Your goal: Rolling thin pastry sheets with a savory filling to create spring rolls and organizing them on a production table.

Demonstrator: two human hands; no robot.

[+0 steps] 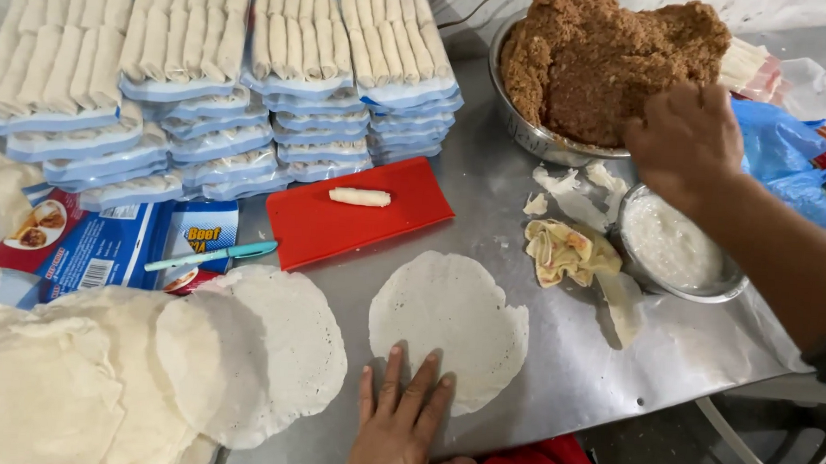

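My left hand lies flat, fingers spread, on the near edge of a round white wrapper sheet spread on the metal table. My right hand reaches into the brown minced filling heaped in a metal bowl, fingers curled at the mound's near side; whether it holds filling is hidden. One rolled white spring roll rests on a red tray.
A stack of round wrappers sits at the left. Several blue trays of finished rolls are piled at the back. A small metal bowl of white paste, dough scraps, a teal pen, printed packets and blue plastic bags lie around.
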